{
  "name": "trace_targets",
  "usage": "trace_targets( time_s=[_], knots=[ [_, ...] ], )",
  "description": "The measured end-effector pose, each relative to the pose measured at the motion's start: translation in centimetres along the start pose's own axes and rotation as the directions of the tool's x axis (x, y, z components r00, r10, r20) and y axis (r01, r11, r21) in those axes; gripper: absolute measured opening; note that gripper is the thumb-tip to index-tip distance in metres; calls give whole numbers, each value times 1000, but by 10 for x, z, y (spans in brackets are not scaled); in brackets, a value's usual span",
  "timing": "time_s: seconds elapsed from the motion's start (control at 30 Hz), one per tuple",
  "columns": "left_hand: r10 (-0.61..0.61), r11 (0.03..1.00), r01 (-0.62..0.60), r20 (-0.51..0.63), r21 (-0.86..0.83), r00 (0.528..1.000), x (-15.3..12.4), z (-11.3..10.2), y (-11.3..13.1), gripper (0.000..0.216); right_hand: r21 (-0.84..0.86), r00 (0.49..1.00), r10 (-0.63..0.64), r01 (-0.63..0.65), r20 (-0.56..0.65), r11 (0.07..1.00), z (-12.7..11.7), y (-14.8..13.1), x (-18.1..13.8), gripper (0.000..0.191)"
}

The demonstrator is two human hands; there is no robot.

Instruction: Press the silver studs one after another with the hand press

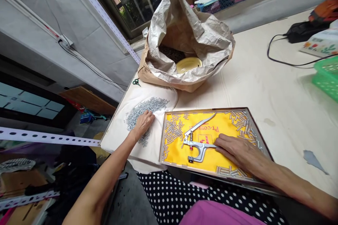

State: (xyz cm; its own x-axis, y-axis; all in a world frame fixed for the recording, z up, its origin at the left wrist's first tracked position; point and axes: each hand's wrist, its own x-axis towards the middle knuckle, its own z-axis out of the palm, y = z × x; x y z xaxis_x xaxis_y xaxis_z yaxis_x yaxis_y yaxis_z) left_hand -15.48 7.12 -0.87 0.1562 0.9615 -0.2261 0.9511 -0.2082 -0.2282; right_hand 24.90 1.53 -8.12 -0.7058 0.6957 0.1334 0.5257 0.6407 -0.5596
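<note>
My left hand (pixel 144 123) rests at the edge of a pile of small silvery metal pieces (pixel 148 104) on a white cloth. Its fingers are curled together; whatever is between the fingertips is hidden. A shallow tray (pixel 203 110) with a yellow printed lining lies in front of me. Inside it is a silver pair of hand-press pliers (pixel 200 146) with a coil spring between its handles. My right hand (pixel 235 149) reaches over the tray, its fingers and thumb closed at the end of the lower handle. Similar short metal pieces (pixel 173 128) lie scattered along the tray's sides.
Behind the tray stands a large open paper sack (pixel 169 83) holding dark pieces and a yellow bowl (pixel 188 64). Small green scissors (pixel 136 82) lie left of it. A green basket (pixel 327 75) and a black cable (pixel 269 51) are at the right.
</note>
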Motion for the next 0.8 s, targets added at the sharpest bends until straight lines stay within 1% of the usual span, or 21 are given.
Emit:
trace_targets(
  time_s=[0.17,0.2,0.23,0.27,0.3,0.33,0.37,0.4,0.43,0.47,0.5,0.53,0.57,0.6,0.67,0.8],
  knots=[
    [100,994,-100,7,-31,995,3,-8,-13,26,3,1000,5,-5,-14,1000,0,-2,1,25],
    [111,993,-111,1,-39,994,3,-9,-13,25,2,1000,2,-2,-17,1000,0,-2,1,24],
    [110,992,-112,-30,-64,994,1,-11,-10,24,-3,1000,-2,2,-21,1000,-1,-2,2,24],
    [86,989,-97,-91,-113,992,-1,-13,-4,23,-11,1000,-7,7,-21,1000,-2,-3,2,24],
    [33,978,-67,-174,-196,984,-6,-15,5,22,-24,1000,-14,14,-15,1000,-4,-3,3,24],
    [-51,948,-33,-255,-317,966,-12,-18,19,20,-44,1000,-21,21,-2,999,-5,-4,4,24],
    [-172,886,8,-312,-464,935,-20,-22,35,20,-66,999,-29,30,18,997,-8,-5,4,23],
    [-277,789,44,-292,-613,915,-29,-25,54,21,-91,999,-33,36,40,995,-10,-6,5,22],
    [-334,663,77,-202,-745,920,-40,-29,74,25,-112,997,-33,39,63,993,-12,-8,5,21],
    [-356,528,128,-82,-840,931,-51,-32,94,29,-129,996,-29,39,80,991,-14,-10,6,20],
    [-340,413,182,34,-892,940,-61,-34,112,32,-141,996,-24,36,89,989,-16,-11,6,19],
    [-324,323,220,111,-921,939,-69,-35,129,34,-147,996,-20,34,92,989,-17,-13,6,19],
    [-318,264,248,158,-932,935,-76,-35,143,35,-150,996,-21,34,89,988,-18,-14,6,19],
    [-314,228,267,188,-936,931,-80,-33,153,36,-152,996,-23,36,82,988,-19,-15,6,19],
    [-321,204,282,208,-937,924,-83,-28,166,36,-164,998,-33,43,60,986,-18,-15,6,20],
    [-309,237,290,211,-927,927,-79,-21,170,35,-175,997,-78,81,22,981,-14,-14,3,19]
  ],
)
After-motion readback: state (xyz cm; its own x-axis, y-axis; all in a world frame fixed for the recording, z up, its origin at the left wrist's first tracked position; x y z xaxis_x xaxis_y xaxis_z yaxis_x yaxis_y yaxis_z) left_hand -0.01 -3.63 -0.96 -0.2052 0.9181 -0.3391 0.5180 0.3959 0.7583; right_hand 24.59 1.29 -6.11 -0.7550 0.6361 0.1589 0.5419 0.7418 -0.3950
